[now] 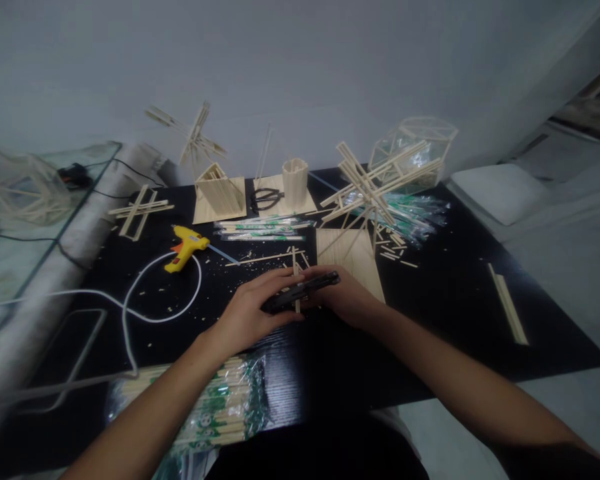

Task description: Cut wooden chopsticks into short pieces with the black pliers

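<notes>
My left hand (253, 310) and my right hand (347, 297) meet at the middle of a black table (455, 300). Together they grip a long black tool (300, 291), perhaps pliers or cutters, lying across a thin wooden stick (296, 263) that stands up between them. The left fingers rest flat over the tool's near end; the right fingers curl around its far end. Loose sticks and small chips lie just beyond the hands, beside a flat panel of glued sticks (347, 257).
A yellow glue gun (185, 248) with a white cable (130, 303) lies left. Packs of wrapped chopsticks (215, 407) sit under my left forearm. Stick models, scissors (266, 197), a stick cup (295, 181) and plastic wrappers (415, 213) crowd the back.
</notes>
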The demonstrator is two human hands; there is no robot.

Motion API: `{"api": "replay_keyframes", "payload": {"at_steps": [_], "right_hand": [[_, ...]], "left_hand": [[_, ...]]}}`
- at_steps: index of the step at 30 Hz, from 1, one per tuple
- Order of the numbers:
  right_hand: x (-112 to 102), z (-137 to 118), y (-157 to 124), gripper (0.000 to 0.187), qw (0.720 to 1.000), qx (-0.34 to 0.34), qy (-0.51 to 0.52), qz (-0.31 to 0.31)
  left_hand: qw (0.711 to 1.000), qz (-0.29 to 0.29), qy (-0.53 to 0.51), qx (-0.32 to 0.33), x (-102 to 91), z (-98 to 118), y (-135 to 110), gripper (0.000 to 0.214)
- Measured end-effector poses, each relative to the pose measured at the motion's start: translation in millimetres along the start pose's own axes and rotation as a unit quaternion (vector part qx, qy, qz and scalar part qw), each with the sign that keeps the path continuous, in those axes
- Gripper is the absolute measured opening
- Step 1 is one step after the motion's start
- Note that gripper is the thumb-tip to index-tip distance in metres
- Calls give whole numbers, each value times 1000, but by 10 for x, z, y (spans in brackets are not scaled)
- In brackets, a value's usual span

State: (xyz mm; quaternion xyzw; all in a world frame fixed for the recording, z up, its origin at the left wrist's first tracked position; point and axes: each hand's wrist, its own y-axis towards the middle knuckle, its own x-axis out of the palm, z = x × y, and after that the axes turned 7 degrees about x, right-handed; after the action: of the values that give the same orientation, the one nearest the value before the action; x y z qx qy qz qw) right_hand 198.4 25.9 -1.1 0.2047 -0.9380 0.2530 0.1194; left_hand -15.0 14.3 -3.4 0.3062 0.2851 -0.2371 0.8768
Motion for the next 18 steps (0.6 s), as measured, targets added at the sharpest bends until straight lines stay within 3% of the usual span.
{"api": "replay_keyframes", "payload": {"at_steps": [9,18], "right_hand": [[7,32,-5,23,997,20,44,-57],[-7,47,-1,20,999,-31,-4,-15]], "left_hand": [[1000,-22,-18,-10,0,-20,-11,64],[999,-27,-21,-17,-37,-34,-8,64]]}}
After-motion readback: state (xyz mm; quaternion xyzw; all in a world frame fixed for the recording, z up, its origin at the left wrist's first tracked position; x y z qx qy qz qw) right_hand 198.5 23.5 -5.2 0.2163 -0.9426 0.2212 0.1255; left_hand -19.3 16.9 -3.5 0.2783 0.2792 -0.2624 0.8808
